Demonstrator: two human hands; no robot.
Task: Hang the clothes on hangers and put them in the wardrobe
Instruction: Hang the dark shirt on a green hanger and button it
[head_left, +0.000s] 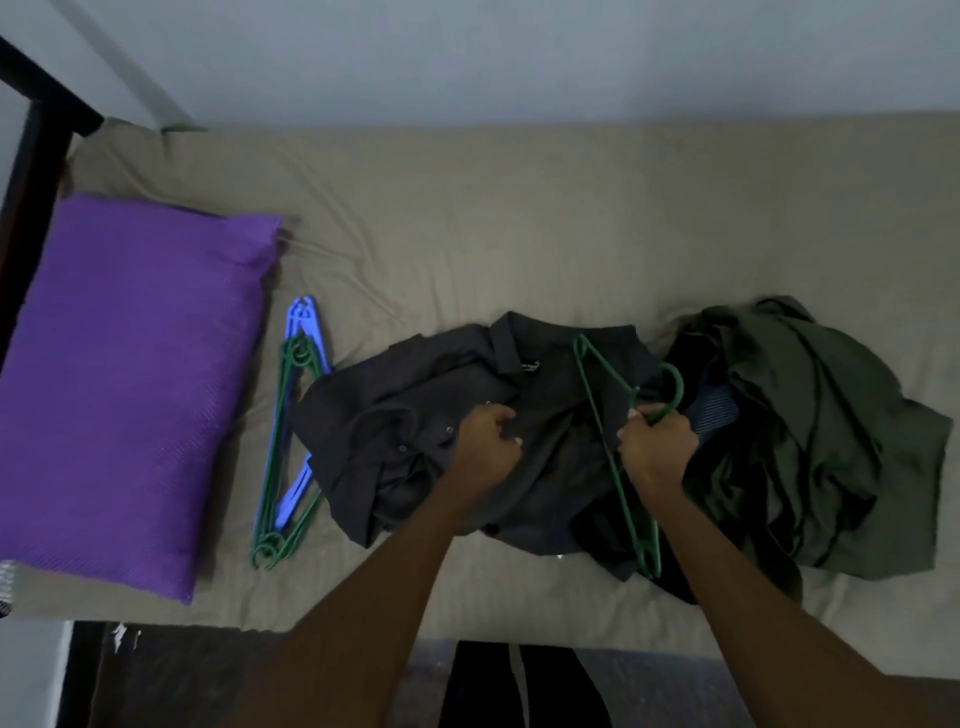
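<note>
A dark grey collared shirt lies crumpled on the bed, near its front edge, collar toward the wall and a small label showing inside the neck. A few metal snaps dot its front. The left hand has its fingers curled into the cloth near the placket, bunching it. The right hand grips a green hanger at the base of its hook; the hanger's long frame lies across the shirt's right side, one end reaching up near the collar, the other down by the hem.

Just right of the shirt sits a heap of olive green clothes, with a bit of blue striped fabric peeking out beneath. How many garments are in the heap is hard to tell. To the left, beside a purple pillow, lie spare hangers, green and blue, stacked so their count is unclear. The dim light blurs fine detail, and the shirt's sleeves are lost in the folds.
</note>
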